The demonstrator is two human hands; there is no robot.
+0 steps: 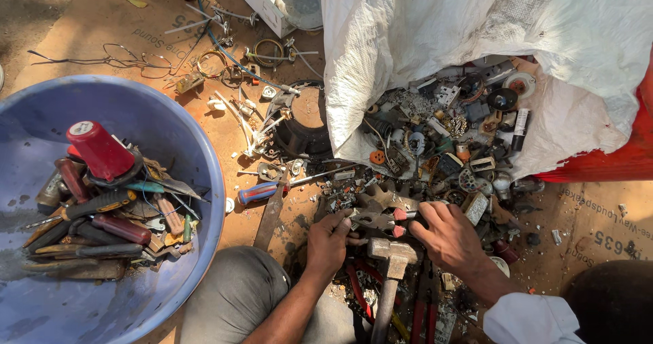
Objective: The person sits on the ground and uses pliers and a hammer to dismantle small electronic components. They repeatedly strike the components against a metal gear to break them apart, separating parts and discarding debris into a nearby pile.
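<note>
**scrapfan:** ok what are the 2 hands up to here?

**benchrat:** Both are down in the heap of small scrap parts [442, 146] spilling out of the torn white woven sack [408, 38]. The left hand [328, 242] has its fingers curled loosely around one end of a grey toothed metal piece [377, 211]. The right hand [445, 235] is bent over the other end, fingertips pressed down beside the red-tipped bits there. How tight either grip is, I can't tell, the knuckles hide it.

**scrapfan:** where's that piece sitting exactly?

**benchrat:** Right between the 2 hands, at the near edge of the pile, just above a steel-headed hammer with a wooden handle [391, 269]. Red-handled pliers [425, 310] lie next to the hammer.

**scrapfan:** and off to the left?

**benchrat:** A big round blue plastic basin [163, 119] full of screwdrivers, with a red plastic cone-shaped cap [101, 150] on top. A blue-and-red-handled screwdriver [258, 193] lies on the brown cardboard [88, 24] between basin and heap.
</note>
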